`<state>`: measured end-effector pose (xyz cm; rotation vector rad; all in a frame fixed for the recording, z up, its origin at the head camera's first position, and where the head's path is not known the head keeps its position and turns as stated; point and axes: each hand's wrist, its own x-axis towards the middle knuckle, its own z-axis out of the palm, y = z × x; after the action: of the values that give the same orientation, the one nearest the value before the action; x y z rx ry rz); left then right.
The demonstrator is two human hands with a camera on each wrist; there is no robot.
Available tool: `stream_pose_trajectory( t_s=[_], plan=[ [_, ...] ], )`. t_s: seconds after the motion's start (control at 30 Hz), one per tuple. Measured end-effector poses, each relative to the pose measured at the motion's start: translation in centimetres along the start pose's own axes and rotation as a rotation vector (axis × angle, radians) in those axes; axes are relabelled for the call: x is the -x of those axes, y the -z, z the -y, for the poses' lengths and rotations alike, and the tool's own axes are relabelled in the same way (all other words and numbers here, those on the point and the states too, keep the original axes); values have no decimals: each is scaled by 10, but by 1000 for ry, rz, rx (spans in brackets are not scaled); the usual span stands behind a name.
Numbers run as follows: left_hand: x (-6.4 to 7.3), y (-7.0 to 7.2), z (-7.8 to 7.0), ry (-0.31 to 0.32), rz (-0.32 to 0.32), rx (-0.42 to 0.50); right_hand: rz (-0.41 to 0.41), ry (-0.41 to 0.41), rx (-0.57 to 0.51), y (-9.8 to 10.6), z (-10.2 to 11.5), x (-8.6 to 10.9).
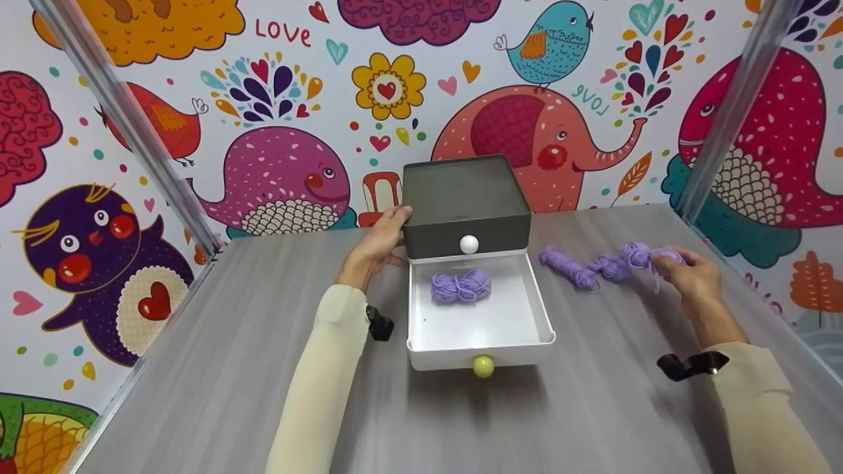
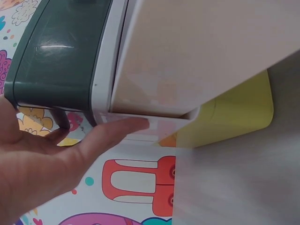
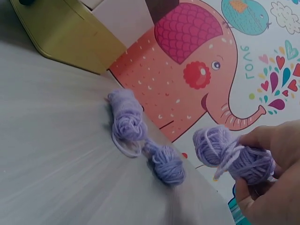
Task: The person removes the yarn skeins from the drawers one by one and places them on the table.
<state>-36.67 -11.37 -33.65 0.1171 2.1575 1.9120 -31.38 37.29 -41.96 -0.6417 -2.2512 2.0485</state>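
Purple yarn bundle (image 1: pixel 636 255) is in your right hand (image 1: pixel 697 280), at the right of the head view, raised off the grey tabletop (image 1: pixel 276 368). The tabletop fills the lower frame and meets a cartoon-printed wall (image 1: pixel 395 141); metal posts stand at upper left (image 1: pixel 125 118) and upper right (image 1: pixel 734 105). At centre, a dark grey box (image 1: pixel 466 197) sits above an extended white drawer (image 1: pixel 484 329) containing a purple skein (image 1: pixel 461 287). Two further bundles (image 1: pixel 568 268) (image 1: pixel 611 267) lie right of the box.

Your hands are well apart. Right: thumb and fingers pinch the yarn. Left: your left hand (image 1: pixel 382 242) rests against the box's left side — fingers extended, touching.

Readable wall lettering — "LOVE" (image 1: pixel 283 31) at upper left; a second "LOVE" (image 1: pixel 591 100), reversed, at upper right.
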Motion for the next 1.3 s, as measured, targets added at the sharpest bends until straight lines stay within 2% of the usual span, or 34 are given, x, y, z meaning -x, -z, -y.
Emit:
stream_pose_trajectory(
  t_s=[0.13,0.23,0.4,0.5,0.7,0.83,1.03,1.3],
  plan=[
    [0,0,0,0,-3,4,-5,-45,-115,4,-4,-4],
    [-1,0,0,0,-2,10,-8,-72,-145,7,-6,-8],
    [-2,0,0,-5,-3,12,-45,-96,-15,7,-8,-17],
    [-1,0,-1,-9,-8,1,-110,-128,53,5,-11,-24],
    [0,0,-1,11,-3,-24,-243,-239,-38,4,-17,-34],
    [0,0,-1,16,-5,-17,-236,-256,5,6,-21,-36],
    [-1,0,-1,15,-3,-12,-207,-228,101,4,-26,-36],
    [-1,1,0,14,-5,-6,-212,-225,155,-1,-25,-37]
  ],
)
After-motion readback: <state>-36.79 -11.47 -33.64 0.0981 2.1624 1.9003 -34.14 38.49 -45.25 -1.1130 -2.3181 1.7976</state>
